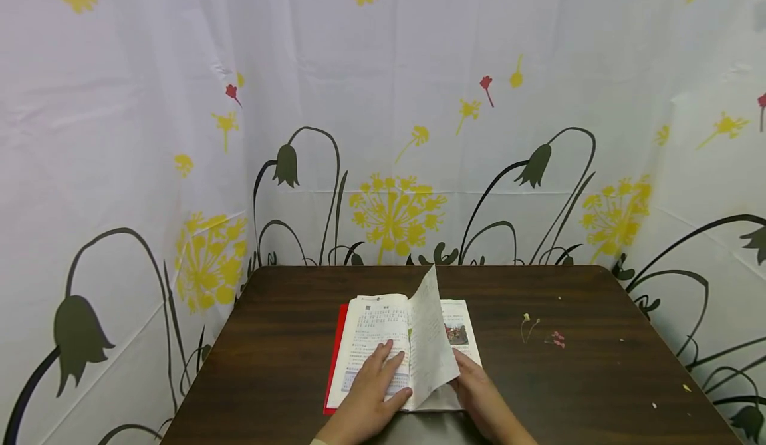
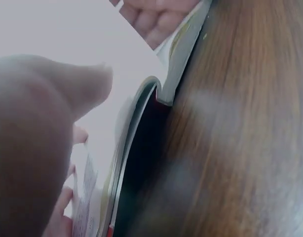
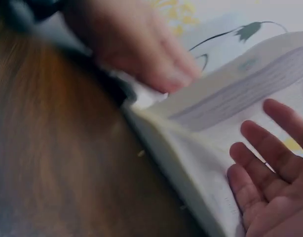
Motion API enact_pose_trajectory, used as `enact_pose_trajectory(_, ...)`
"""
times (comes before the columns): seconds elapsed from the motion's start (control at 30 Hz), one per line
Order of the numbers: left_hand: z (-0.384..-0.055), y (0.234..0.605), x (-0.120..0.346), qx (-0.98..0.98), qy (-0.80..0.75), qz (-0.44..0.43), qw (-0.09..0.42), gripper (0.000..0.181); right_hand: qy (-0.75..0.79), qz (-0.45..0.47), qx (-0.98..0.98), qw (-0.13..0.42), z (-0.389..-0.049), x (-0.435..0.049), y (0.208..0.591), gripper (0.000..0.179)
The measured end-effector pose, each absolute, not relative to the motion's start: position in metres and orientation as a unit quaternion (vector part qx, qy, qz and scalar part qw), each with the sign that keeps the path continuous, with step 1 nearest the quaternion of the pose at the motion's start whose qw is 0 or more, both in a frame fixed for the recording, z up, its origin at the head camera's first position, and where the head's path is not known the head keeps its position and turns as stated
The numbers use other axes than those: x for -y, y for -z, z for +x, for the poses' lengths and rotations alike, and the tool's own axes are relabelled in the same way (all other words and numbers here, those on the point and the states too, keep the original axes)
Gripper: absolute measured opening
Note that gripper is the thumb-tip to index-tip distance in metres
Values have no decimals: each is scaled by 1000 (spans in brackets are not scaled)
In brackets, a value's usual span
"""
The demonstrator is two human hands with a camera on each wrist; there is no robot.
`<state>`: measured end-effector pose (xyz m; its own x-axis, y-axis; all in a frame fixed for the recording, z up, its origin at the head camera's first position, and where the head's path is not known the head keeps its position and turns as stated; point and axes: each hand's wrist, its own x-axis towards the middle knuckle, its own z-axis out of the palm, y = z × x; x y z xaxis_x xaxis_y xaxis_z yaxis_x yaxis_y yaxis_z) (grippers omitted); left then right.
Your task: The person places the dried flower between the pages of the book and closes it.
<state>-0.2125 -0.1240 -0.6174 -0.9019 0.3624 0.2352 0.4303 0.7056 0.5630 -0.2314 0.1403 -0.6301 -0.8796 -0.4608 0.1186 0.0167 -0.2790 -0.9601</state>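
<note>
An open book [image 1: 374, 365] with a red cover [image 1: 334, 358] lies on the dark wooden table. One leaf [image 1: 432, 338] stands up near its middle, curving over the right-hand pages. My left hand [image 1: 374, 392] rests on the left page, fingers spread; its thumb [image 2: 87, 89] lies near the fold in the left wrist view. On the other side, my right hand [image 1: 481, 395] is at the lower outer corner of the raised leaf. In the right wrist view its fingers [image 3: 262, 163] are fairly straight, palm up, behind the leaf, and its thumb is out of sight.
Small dried flowers, one yellow [image 1: 526, 317] and one pink [image 1: 558, 340], lie on the table [image 1: 269, 352] right of the book. Tiny petals are scattered farther right. A white curtain [image 1: 335, 66] with printed flowers hangs behind the table and along both sides.
</note>
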Motion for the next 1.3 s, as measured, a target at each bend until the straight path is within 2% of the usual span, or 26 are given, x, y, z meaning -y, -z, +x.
enact_pose_trajectory(0.03, -213, 617, 124, 922, 324, -202, 61, 65, 752, -198, -609, 154, -231, -138, 632, 43)
enact_pose_trajectory(0.13, -214, 614, 122, 914, 366, -146, 92, 51, 650, -258, -704, 126, -226, -131, 634, 55)
enact_pose_trajectory(0.23, -216, 609, 120, 877, 447, -87, 151, 37, 534, -350, -769, 37, -220, -126, 635, 52)
enact_pose_trajectory(0.33, -218, 604, 121, 808, 530, -71, 248, 31, 439, -400, -803, -51, -216, -123, 634, 46)
enact_pose_trajectory(0.4, -217, 602, 123, 771, 541, -95, 323, 32, 405, -411, -813, -74, -215, -121, 633, 45)
enact_pose_trajectory(0.57, -219, 597, 127, 698, 475, -191, 501, 34, 364, -421, -826, -90, -214, -118, 632, 47)
enact_pose_trajectory(0.63, -221, 594, 127, 670, 444, -234, 547, 34, 348, -431, -827, -99, -215, -118, 632, 50)
enact_pose_trajectory(0.7, -223, 592, 127, 658, 415, -272, 566, 34, 332, -443, -826, -110, -215, -117, 632, 50)
enact_pose_trajectory(0.77, -221, 592, 125, 684, 397, -288, 540, 35, 318, -451, -826, -117, -215, -117, 631, 49)
enact_pose_trajectory(0.8, -219, 593, 123, 719, 391, -281, 501, 35, 314, -460, -821, -126, -218, -117, 634, 48)
enact_pose_trajectory(0.83, -216, 594, 122, 761, 389, -269, 444, 33, 311, -461, -821, -127, -218, -117, 633, 47)
enact_pose_trajectory(0.9, -211, 600, 120, 852, 361, -241, 293, 33, 310, -458, -824, -124, -218, -118, 632, 45)
enact_pose_trajectory(0.97, -208, 604, 119, 918, 310, -204, 138, 44, 317, -453, -826, -112, -218, -119, 631, 44)
enact_pose_trajectory(1.03, -209, 608, 118, 936, 293, -189, 38, 53, 323, -432, -837, -88, -216, -121, 626, 43)
enact_pose_trajectory(1.07, -209, 609, 118, 938, 289, -189, 14, 55, 325, -428, -839, -80, -215, -121, 625, 43)
enact_pose_trajectory(1.13, -210, 609, 118, 936, 301, -181, 1, 55, 328, -421, -843, -68, -214, -122, 623, 42)
enact_pose_trajectory(1.3, -211, 613, 119, 927, 319, -193, 34, 45, 318, -431, -841, -72, -214, -123, 622, 40)
